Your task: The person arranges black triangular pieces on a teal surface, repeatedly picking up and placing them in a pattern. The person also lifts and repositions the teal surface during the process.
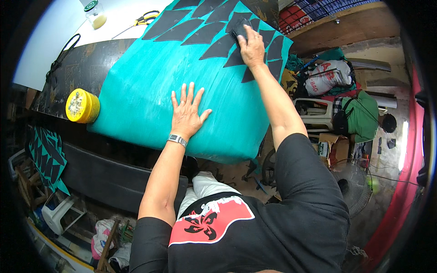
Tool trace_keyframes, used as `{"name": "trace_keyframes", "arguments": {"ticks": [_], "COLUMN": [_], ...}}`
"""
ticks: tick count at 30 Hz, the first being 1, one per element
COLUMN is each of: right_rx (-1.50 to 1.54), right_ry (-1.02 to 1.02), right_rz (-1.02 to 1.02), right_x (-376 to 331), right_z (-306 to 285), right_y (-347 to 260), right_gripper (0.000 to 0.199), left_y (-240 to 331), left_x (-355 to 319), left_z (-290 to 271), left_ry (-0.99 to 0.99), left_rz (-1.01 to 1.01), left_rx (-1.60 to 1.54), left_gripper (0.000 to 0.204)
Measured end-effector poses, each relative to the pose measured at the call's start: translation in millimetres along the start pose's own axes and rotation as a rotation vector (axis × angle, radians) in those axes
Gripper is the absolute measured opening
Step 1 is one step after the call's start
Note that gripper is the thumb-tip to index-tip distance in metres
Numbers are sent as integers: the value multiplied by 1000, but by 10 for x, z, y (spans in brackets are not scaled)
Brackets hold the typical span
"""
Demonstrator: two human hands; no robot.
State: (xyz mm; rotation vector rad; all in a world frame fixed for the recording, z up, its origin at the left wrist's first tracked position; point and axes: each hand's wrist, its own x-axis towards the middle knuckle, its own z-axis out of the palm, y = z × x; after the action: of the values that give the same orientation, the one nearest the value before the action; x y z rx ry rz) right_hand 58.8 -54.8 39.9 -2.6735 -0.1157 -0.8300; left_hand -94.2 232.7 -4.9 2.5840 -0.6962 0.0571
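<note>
Teal sheet [182,68] is lying flat over the tabletop [54,41], near edge overhanging toward the person, right edge hanging past the tabletop corner. Surface is looking matte, felt-like, with pale streaks. Black pointed patches [207,34] are covering its far end in overlapping rows, like scales.

Right hand [251,45] is pressing a small black pad [239,28] onto the patches near the right edge, fingers [255,34] close together and curled over the pad. Left hand [186,111] is lying flat on bare teal mid-sheet, fingers spread, watch [177,139] on the wrist. Open teal between the hands and to the left.

Yellow round tin [82,106] is sitting just beside the sheet's left edge on a dark panel [77,68]. Scissors [143,19] and a jar [95,13] are standing further back on white surface, clear of both hands. Floor clutter to the right: white bag [325,77], plastic chair [314,113], fan [355,186]. Another patched teal piece [48,154] is resting lower left.
</note>
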Motion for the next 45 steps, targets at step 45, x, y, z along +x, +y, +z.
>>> {"name": "trace_keyframes", "arguments": {"ticks": [45], "right_rx": [140], "right_ry": [-860], "right_rz": [-225], "right_x": [-1110], "right_z": [-1017], "right_y": [1064], "right_gripper": [78], "left_y": [1455], "left_x": [1065], "left_z": [462], "left_ry": [65], "left_rz": [-225], "left_rx": [25], "left_gripper": [61]}}
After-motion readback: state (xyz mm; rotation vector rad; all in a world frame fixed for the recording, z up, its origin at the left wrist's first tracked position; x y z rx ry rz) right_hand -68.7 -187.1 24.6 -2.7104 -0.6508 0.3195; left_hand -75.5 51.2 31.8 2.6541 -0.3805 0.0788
